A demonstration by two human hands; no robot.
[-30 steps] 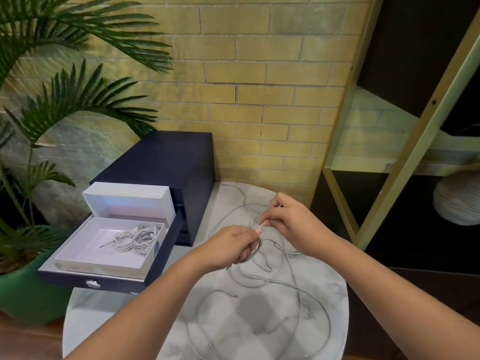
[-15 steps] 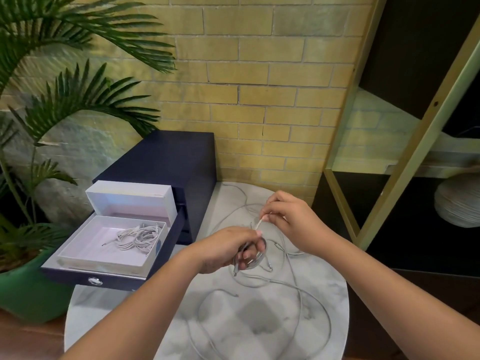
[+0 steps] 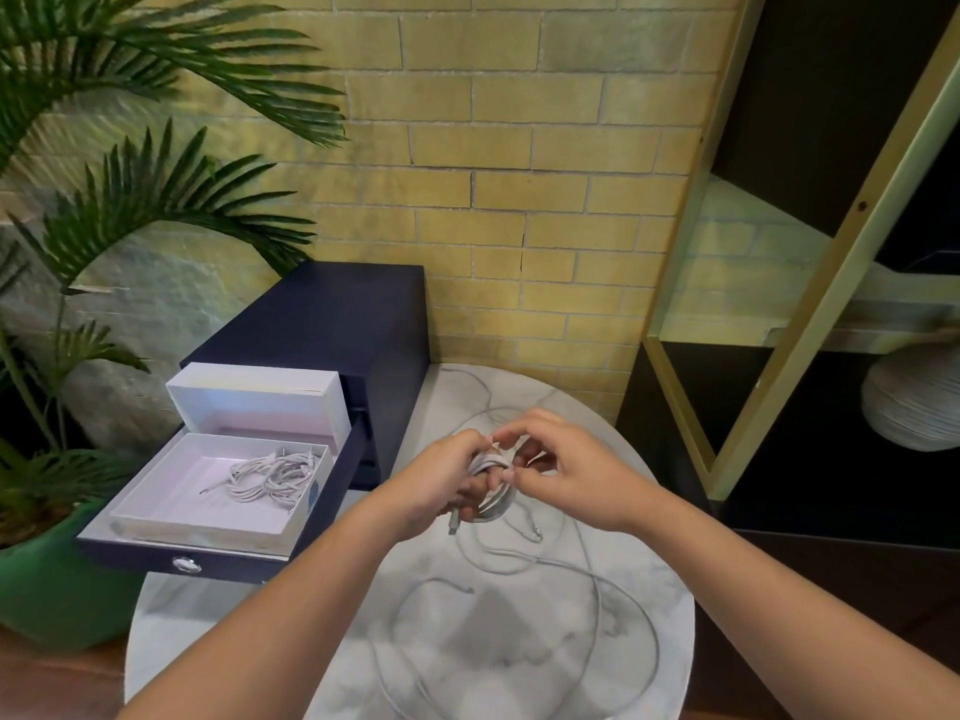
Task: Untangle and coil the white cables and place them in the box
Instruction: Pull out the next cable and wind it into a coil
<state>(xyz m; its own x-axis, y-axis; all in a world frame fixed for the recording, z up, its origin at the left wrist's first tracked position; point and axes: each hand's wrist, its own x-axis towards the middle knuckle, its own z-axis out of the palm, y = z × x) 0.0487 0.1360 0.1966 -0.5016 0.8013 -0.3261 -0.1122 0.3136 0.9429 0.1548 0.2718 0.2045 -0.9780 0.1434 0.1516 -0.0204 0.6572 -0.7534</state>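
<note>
We've got one bundle [image 3: 270, 478] already lying in the white box [image 3: 156, 504], our left hand [image 3: 441, 480] gripping a half-wound coil [image 3: 491, 488] while our right hand [image 3: 566, 470] pinches its loose end, and more loose cables [image 3: 597, 579] wait on the marble table [image 3: 665, 589].

A round table [image 3: 649, 667] with a white, grey-veined marble top carries the scene. Loose white cables [image 3: 597, 605] lie in wide, overlapping loops on it, below and nearer than the hands [image 3: 498, 470], with one strand trailing beyond them toward the far edge. To the left of the hands, a dark blue drawer cabinet [image 3: 332, 324] stands on the table.
</note>
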